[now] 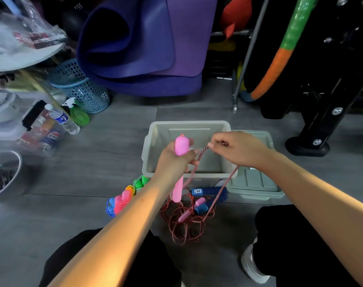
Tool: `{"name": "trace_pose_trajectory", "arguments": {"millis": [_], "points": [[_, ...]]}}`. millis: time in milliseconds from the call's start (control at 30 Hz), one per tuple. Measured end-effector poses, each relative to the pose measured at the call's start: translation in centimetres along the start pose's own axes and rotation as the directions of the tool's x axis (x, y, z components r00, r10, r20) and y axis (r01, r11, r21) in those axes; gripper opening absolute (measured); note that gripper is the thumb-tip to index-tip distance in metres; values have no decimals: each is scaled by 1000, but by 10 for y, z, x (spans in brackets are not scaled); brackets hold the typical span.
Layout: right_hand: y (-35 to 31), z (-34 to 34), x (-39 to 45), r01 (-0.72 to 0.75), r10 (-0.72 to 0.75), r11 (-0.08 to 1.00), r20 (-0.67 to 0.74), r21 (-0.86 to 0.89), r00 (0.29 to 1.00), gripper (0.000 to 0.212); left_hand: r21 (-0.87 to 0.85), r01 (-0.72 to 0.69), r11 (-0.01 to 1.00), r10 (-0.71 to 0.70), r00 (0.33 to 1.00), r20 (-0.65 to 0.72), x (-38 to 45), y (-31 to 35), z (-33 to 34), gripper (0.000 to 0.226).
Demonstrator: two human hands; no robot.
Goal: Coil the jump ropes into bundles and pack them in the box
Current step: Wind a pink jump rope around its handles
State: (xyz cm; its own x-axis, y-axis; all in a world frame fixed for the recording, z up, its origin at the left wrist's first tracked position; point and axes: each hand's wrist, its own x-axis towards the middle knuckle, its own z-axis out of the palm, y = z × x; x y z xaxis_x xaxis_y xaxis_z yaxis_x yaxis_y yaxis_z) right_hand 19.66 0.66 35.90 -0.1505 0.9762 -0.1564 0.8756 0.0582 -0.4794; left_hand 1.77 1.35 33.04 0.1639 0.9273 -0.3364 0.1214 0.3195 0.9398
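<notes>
I was coiling the first rope. My left hand (172, 162) gripped two pink handles (181, 146) above the empty grey box (153, 141), while my right hand (238, 149) pinched the red-and-white cord (228, 183), most of it still tangled on the floor. Next I judged I needed to wrap loops round the handles. I counted one box, one lid (257, 183) and roughly three other ropes nearby.
</notes>
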Motion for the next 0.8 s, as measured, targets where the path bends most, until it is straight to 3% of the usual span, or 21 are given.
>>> {"name": "trace_pose_trajectory", "arguments": {"millis": [100,167,267,333,433,533,600,700,800], "points": [[-3,4,1,51,-50,998,-10,28,999,26,-54,43,998,-37,994,106,-6,-2,7,15],[-1,5,2,48,-48,999,-16,2,999,32,-63,84,994,-78,993,91,-8,-6,10,10],[7,2,6,-21,28,997,91,-78,995,52,-53,107,993,-110,991,-70,-3,-10,6,13],[11,-4,7,-81,85,996,171,-30,982,56,-80,106,991,-120,974,-190,2,-11,0,14],[14,-11,7,-167,135,973,191,163,972,40,-116,95,989,-124,952,-280,3,-11,-6,13],[11,-13,8,-172,162,945,57,277,985,27,-110,107,988,-132,958,-254,1,-11,-6,13],[9,-11,7,-90,96,989,-47,116,994,26,-33,100,994,-104,973,-205,-1,-11,-6,13],[1,-5,3,-32,22,988,-66,-151,998,26,10,64,998,-63,992,-110,-8,-9,-2,21],[-4,5,2,58,-66,984,-39,-171,997,22,-81,76,994,-74,997,27,-12,-6,1,26]]}}
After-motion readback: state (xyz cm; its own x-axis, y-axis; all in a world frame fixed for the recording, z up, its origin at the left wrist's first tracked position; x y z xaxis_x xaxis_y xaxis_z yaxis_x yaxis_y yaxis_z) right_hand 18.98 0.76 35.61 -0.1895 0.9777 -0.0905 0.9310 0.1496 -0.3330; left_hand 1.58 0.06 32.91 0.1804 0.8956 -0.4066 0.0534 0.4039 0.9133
